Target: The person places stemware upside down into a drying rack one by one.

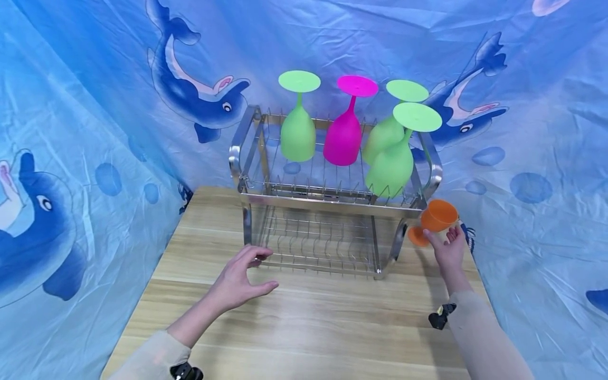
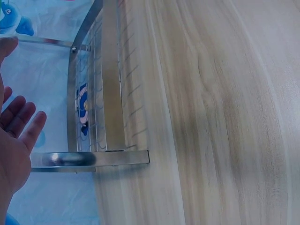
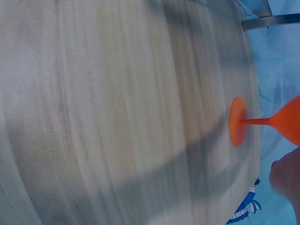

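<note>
At the table's right side, my right hand (image 1: 448, 252) grips an orange wine goblet (image 1: 439, 215) by its bowl, the thumb on the near side. The goblet's mouth faces up, and in the right wrist view its round foot (image 3: 238, 122) is close over the wood. My left hand (image 1: 239, 279) holds nothing, its thumb and fingers spread apart by the rack's front left corner. On the top tier of a metal dish rack (image 1: 328, 204), a green goblet (image 1: 298, 134), a pink goblet (image 1: 343, 140) and two more green goblets (image 1: 390, 170) rest upside down.
The rack's lower tier (image 1: 318, 237) is a wire shelf near the tabletop. Wood-grain table (image 1: 304, 327) extends in front of the rack. A blue curtain (image 1: 304, 31) with dolphin prints hangs behind and on both sides.
</note>
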A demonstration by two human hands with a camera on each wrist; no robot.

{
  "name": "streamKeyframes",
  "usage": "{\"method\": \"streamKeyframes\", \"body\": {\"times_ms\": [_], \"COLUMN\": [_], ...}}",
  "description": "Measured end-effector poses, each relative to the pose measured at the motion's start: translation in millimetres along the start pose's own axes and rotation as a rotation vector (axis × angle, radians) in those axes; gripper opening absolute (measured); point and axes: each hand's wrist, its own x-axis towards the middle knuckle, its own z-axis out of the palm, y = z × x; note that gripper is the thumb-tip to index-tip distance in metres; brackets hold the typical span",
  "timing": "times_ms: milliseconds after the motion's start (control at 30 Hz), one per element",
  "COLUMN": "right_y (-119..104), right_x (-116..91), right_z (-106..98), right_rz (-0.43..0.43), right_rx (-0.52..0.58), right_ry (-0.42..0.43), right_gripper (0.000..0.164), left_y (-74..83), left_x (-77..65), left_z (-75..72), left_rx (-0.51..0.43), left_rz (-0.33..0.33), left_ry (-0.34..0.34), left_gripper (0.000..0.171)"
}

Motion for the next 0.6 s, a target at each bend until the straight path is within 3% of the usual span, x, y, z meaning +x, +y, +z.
{"method": "streamKeyframes", "body": {"times_ms": [300, 600], "right_y": [-10.1, -17.1], "right_x": [12.3, 21.3], "right_z": [5.1, 14.1], "right_rz": [-0.061, 0.002], "right_rx": [-0.032, -0.062], "right_ry": [-0.01, 0.005], "right_gripper": [0.101, 0.103], "left_y": [-0.3, -1.6], "left_x": [-2.3, -3.8], "left_z": [0.2, 1.3], "left_rx": [0.003, -0.031], "left_rz": [-0.019, -0.008], "left_ry": [-0.005, -0.001], "left_gripper": [0.061, 0.061]}}
